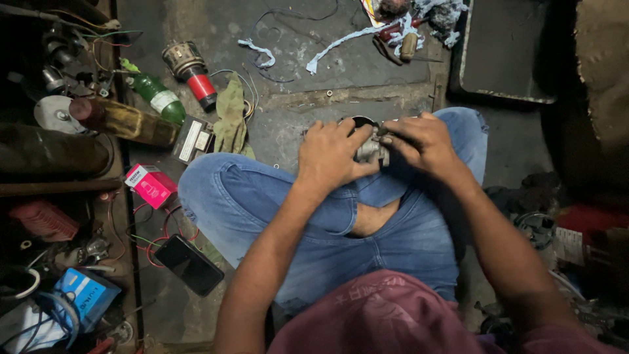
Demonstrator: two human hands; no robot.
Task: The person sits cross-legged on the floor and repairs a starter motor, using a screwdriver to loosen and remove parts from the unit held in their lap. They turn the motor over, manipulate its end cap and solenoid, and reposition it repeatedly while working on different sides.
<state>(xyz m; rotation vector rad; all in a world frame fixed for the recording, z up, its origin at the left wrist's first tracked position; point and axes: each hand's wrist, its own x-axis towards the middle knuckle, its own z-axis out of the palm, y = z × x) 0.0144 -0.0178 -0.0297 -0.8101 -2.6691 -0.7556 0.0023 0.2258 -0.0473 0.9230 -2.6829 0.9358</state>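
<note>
The person sits cross-legged in blue jeans (314,216) on a dark, stained concrete floor (308,39) in a dim, crowded workshop. Clutter rings the spot: a green bottle (157,97), a red-ended motor (191,69) and a brown bottle (124,121) to the left, a pink box (151,185) and a black phone (189,264) beside the left knee, and blue-white rags (367,33) farther out on the floor. A dark tray (504,52) lies at the upper right.

Both hands meet over the crossed shins, holding a small grey metal part (370,149). The left hand (331,157) wraps it from the left with curled fingers and the thumb pressed on top; the right hand (422,141) pinches it from the right, fingers narrow. The hands hide most of the part, so its long axis and facing cannot be told.

Open floor lies only just ahead of the knees.
</note>
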